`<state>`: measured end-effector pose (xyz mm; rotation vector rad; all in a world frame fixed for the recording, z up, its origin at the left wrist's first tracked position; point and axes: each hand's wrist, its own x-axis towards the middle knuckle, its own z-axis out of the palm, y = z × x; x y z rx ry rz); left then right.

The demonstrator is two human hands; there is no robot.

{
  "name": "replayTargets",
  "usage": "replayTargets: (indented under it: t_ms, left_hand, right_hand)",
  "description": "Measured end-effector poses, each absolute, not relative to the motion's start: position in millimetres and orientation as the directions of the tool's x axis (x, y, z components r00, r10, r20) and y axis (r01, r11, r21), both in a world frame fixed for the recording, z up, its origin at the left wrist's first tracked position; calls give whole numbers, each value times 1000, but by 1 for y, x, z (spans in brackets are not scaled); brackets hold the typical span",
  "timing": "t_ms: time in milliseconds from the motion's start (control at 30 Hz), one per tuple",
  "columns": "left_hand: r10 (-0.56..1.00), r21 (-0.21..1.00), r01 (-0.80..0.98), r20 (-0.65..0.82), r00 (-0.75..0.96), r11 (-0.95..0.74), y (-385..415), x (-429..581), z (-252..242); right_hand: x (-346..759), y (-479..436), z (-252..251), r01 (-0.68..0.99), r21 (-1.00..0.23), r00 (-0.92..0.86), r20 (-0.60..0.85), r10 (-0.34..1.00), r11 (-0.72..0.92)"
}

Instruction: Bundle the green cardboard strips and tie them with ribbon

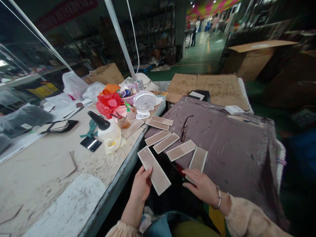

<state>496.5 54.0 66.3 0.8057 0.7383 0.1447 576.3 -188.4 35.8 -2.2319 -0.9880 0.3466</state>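
My left hand (143, 184) grips a flat beige rectangular panel with white edges (154, 170), thumb on top, held tilted over my lap. My right hand (201, 184) lies with fingers stretched out over the lower end of a similar panel (198, 159) at the near edge of a brown covered surface (229, 148). Whether its fingers press on that panel I cannot tell. Several more such panels are spread in a row there, among them one panel (181, 150) and another panel (166, 143). A pair of glasses (184, 130) rests behind them.
On the worktable (49, 161) to the left stand a white bottle with a black top (110, 131), a phone (90, 144), a small white fan (144, 100), a glue bottle (122, 121) and a red plastic bag (108, 104). Flattened cardboard (219, 89) lies behind the brown surface.
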Motion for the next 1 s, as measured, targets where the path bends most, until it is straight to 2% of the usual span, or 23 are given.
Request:
replayTargets:
  t_ms: [67,133,200,300,500,667,767,867,1000]
  left_hand:
    - [426,701,134,-561,710,700,64,495,63]
    - [442,696,136,-582,682,705,69,494,59]
    - [453,692,141,-598,662,708,70,494,56]
    - [458,691,144,-606,650,709,72,496,54]
    - [470,694,141,-608,640,706,78,501,55]
    - [402,670,186,-619,674,719,60,501,50]
    - [332,662,245,-619,712,709,42,501,47]
    - [238,698,324,-580,779,638,28,504,46]
    - [105,818,382,-466,879,430,20,517,48]
  right_hand:
    - [583,-202,27,713,-458,630,84,772,-532]
    - [583,-211,17,765,-293,616,76,784,-573]
    - [580,-215,5,765,-177,638,74,766,-619]
    - [576,-213,-10,741,-74,671,114,733,-667]
    - [573,-214,-16,740,-44,667,182,723,-672]
    - [557,-213,-14,747,-46,657,202,727,-663]
    - [550,-210,-14,693,-27,709,202,675,-720]
    - [552,-208,-13,642,-4,755,179,631,-767]
    - [557,-210,-8,604,-16,788,158,595,-797]
